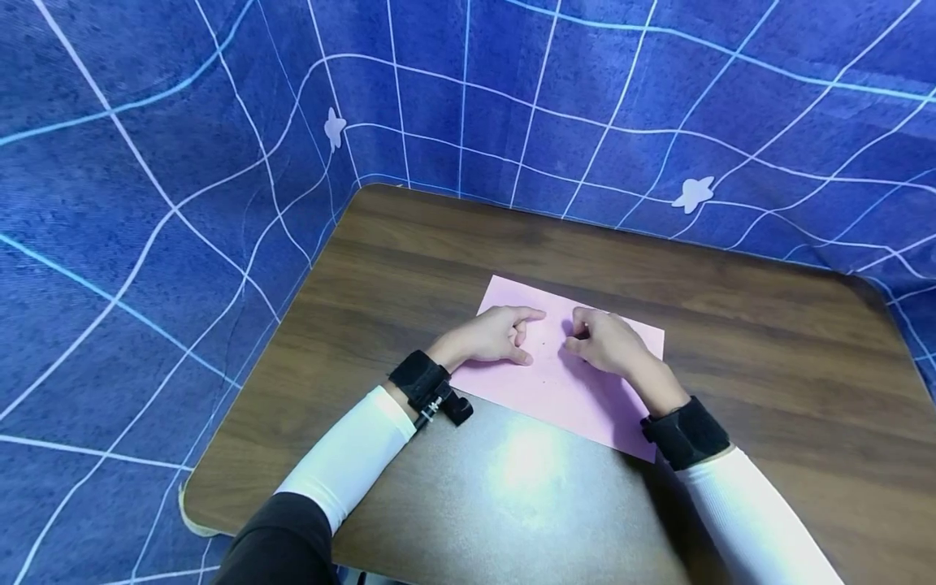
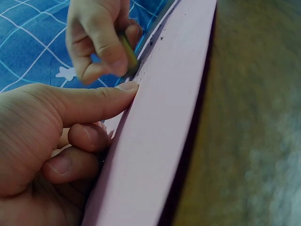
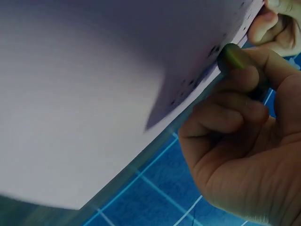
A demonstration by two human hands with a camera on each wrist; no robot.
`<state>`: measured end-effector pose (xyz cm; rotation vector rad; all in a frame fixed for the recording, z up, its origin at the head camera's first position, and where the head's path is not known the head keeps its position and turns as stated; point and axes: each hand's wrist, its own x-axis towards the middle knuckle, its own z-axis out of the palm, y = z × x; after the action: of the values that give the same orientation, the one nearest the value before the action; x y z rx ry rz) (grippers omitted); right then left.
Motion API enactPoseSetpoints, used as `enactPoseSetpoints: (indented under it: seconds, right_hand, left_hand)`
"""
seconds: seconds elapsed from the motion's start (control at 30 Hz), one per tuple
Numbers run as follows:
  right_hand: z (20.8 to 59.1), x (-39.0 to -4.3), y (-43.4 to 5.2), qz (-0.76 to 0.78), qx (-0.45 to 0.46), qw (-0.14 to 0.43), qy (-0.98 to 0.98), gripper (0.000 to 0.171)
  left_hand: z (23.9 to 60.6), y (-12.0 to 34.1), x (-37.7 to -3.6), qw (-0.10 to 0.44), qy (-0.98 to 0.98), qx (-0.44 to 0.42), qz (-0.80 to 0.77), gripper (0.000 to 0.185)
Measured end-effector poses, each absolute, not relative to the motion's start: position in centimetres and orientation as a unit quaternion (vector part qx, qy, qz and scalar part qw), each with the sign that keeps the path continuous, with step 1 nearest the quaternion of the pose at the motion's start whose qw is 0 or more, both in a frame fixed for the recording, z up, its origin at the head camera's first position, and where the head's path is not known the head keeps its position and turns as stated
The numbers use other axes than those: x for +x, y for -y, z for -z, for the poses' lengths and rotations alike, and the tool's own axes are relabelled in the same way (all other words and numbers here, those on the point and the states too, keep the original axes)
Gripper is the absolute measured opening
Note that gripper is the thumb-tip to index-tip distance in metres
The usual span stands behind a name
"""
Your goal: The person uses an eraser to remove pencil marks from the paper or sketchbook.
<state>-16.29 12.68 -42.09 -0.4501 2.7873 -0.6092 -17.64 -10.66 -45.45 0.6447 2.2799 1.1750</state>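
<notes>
A pink sheet of paper [image 1: 563,398] lies on the wooden table. My left hand [image 1: 496,335] rests on its left part, thumb and index finger stretched apart and the other fingers curled under. Over the sheet's middle, my right hand [image 1: 608,343] pinches a small dark green eraser [image 3: 235,59] with a yellowish band between thumb and fingers. The eraser's end is right at the paper in the right wrist view. Dark crumbs [image 3: 214,51] are scattered on the paper around it. In the head view the fingers mostly hide the eraser.
The brown wooden table [image 1: 417,252] extends around the sheet, with a rounded corner at the far left. A blue curtain [image 1: 453,97] with white and light blue lines hangs behind it and along the left side. Bright glare lies on the table's near part.
</notes>
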Motion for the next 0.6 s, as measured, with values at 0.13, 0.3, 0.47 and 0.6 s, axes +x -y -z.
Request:
enactPoseSetpoints:
  seconds: [0.13, 0.3, 0.47, 0.6]
  right_hand:
    - [42.0, -16.1, -13.2, 0.192, -0.153, 0.119, -0.962, 0.023]
    - [41.9, -15.6, -11.9, 0.215, -0.192, 0.117, -0.951, 0.017]
    - [42.1, -14.7, -10.4, 0.248, -0.209, 0.139, -0.936, 0.013]
    - [42.0, -14.6, -10.4, 0.229, -0.177, 0.147, -0.946, 0.017]
  left_hand:
    - [45.5, 10.7, -17.6, 0.243, -0.837, 0.237, -0.430, 0.082]
    - [45.9, 10.8, -17.5, 0.242, -0.837, 0.233, -0.432, 0.082]
    - [46.0, 10.7, -17.7, 0.240, -0.838, 0.240, -0.428, 0.082]
    - [45.7, 10.5, -17.8, 0.234, -0.840, 0.242, -0.426, 0.081]
